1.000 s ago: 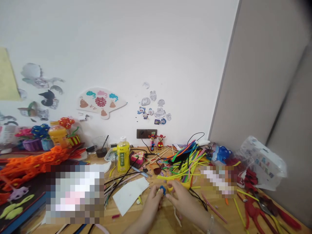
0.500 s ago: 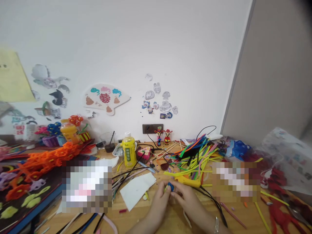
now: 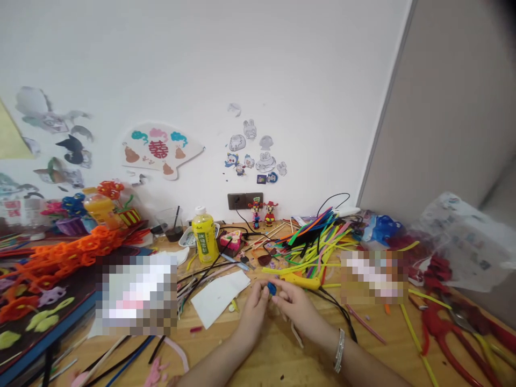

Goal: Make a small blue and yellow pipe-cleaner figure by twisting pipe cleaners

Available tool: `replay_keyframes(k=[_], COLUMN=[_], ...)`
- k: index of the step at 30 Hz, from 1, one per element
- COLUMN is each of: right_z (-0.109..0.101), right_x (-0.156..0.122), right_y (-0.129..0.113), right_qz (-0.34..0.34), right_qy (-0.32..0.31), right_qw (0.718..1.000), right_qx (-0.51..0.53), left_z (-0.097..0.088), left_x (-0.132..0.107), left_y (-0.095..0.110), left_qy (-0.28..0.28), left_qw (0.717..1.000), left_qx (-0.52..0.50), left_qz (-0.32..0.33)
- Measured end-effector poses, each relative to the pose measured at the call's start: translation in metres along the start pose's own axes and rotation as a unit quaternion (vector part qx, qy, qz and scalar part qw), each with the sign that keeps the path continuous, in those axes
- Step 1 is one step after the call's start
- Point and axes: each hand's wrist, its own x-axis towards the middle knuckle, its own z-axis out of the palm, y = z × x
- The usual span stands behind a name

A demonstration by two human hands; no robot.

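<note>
Above the wooden table, my left hand (image 3: pixel 255 310) and my right hand (image 3: pixel 296 307) meet fingertip to fingertip. Between them is a small blue piece (image 3: pixel 271 289), pinched by the fingers of both; its exact kind is too small to make out. A thin pale strip (image 3: pixel 297 336) shows below my right hand, and I cannot tell whether it is held. Just behind my fingers lies a yellow glue gun (image 3: pixel 300 281) with a black cord. A white sheet of paper (image 3: pixel 220 298) rests left of my left hand.
A yellow drink bottle (image 3: pixel 204 236) stands behind the paper. Colourful pipe cleaners (image 3: pixel 322 236) are heaped at the back right. Red-handled pliers (image 3: pixel 443 333) lie at the right. Orange pipe-cleaner flowers (image 3: pixel 76 250) cover the left side. Two small figurines (image 3: pixel 269 213) stand by the wall.
The whole view has shifted, so the table and wall appear higher and further left. Both hands still hold the blue piece, with only a slight change in finger position.
</note>
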Motion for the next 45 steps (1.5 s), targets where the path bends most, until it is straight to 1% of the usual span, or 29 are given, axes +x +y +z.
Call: replay_keyframes(k=[4,10,17,23,28,31,34,39,45], right_z=[0.004,0.005,0.004,0.004,0.002,-0.001,-0.002,0.0,0.002], right_x=[-0.001,0.001,0.001,0.0,0.0,0.001,0.002,0.002,0.004], right_y=[-0.001,0.002,0.003,-0.004,-0.012,-0.012,-0.007,0.0,0.001], right_qz=[0.008,0.01,-0.014,-0.013,0.001,0.005,-0.003,-0.034,-0.037], right_qy=[-0.02,-0.027,0.007,-0.005,-0.016,-0.019,-0.012,0.016,0.016], right_qw=[0.998,0.999,1.0,1.0,1.0,0.999,1.0,0.999,0.998], right_qx=[0.057,0.037,0.004,0.013,0.025,0.027,0.029,0.033,0.048], left_z=[0.0,0.001,-0.001,-0.002,0.002,0.003,0.0,-0.003,-0.001], left_x=[-0.001,0.0,0.0,0.002,0.002,0.002,0.002,0.0,-0.005], left_y=[0.003,0.003,-0.002,-0.007,-0.009,-0.008,-0.007,0.001,0.009], left_qy=[-0.005,-0.015,0.003,0.005,-0.005,-0.011,-0.013,-0.013,-0.007], left_qw=[1.0,1.0,1.0,0.998,0.993,0.991,0.993,0.998,1.0], left_qx=[0.004,0.005,-0.018,-0.055,-0.1,-0.114,-0.104,-0.06,-0.013], left_qz=[0.011,0.005,-0.015,-0.039,-0.062,-0.067,-0.055,-0.015,0.019])
